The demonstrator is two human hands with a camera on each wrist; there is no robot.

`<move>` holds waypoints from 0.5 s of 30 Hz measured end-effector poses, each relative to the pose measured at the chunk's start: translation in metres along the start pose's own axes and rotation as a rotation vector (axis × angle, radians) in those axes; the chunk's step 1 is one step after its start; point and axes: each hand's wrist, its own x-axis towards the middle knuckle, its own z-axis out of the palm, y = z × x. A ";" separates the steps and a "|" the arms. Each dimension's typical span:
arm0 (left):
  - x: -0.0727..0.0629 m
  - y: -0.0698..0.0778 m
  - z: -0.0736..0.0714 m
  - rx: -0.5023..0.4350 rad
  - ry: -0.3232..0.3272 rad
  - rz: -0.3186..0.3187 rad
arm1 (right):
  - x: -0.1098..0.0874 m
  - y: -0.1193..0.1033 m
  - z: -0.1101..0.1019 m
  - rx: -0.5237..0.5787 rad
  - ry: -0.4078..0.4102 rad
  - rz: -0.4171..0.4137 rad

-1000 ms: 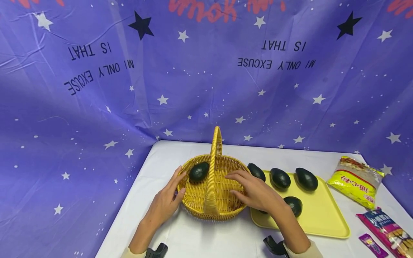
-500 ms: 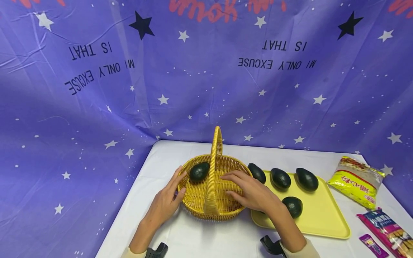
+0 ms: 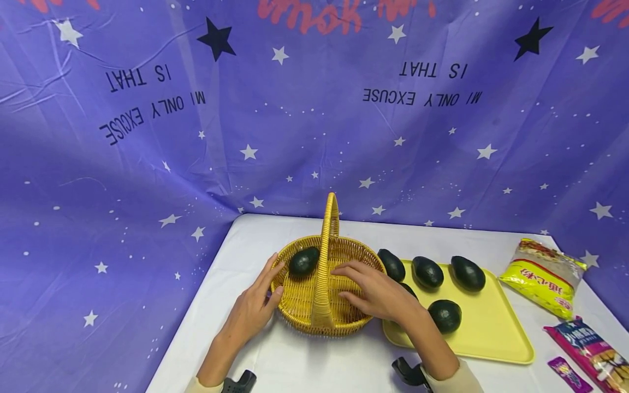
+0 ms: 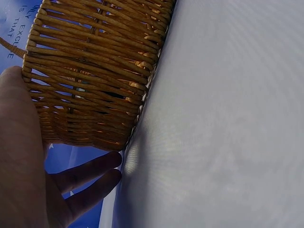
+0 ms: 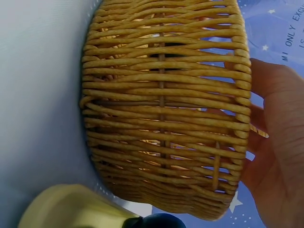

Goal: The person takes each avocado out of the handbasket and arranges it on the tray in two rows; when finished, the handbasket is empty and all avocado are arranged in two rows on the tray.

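Note:
A yellow wicker basket (image 3: 300, 305) with a tall arched handle stands on the table, and one dark green avocado (image 3: 303, 262) lies in its left half. My left hand (image 3: 252, 308) rests at the basket's left rim. Its thumb is at the rim, while two straight fingers (image 4: 90, 168) extend down beside the outer wall in the left wrist view. My right hand (image 3: 375, 289) reaches over the right rim, its fingers spread and loosely bent inside the basket, holding nothing. Through the weave, the right wrist view shows parts of those fingers.
Right of the basket lies a yellow tray (image 3: 496, 333) with several avocados (image 3: 445, 316) on and beside it; my right forearm partly covers it. Farther right are a yellow food bag (image 3: 540, 278), a pink-and-blue packet (image 3: 589, 352) and a small purple packet (image 3: 568, 374). A purple star-printed cloth (image 3: 314, 136) hangs behind.
My right hand has shifted slightly left, farther into the basket. More of an avocado behind its wrist now shows. The left hand and the basket stay in place.

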 end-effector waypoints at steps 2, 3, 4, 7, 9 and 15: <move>0.000 0.000 0.000 -0.002 0.001 0.002 | 0.001 0.000 0.001 0.006 -0.008 -0.006; 0.000 0.001 0.000 -0.003 0.001 0.002 | 0.002 0.001 0.002 0.007 -0.010 -0.008; 0.000 0.001 -0.001 -0.004 0.002 0.002 | 0.002 0.001 0.003 0.007 -0.011 -0.013; 0.000 0.001 0.000 -0.005 0.006 0.007 | 0.005 0.001 0.004 -0.005 -0.006 -0.034; 0.000 0.001 0.000 -0.003 0.007 0.007 | 0.006 0.001 0.005 -0.016 -0.002 -0.044; 0.000 0.000 0.000 0.005 0.008 0.008 | 0.010 -0.002 0.006 -0.048 -0.002 -0.054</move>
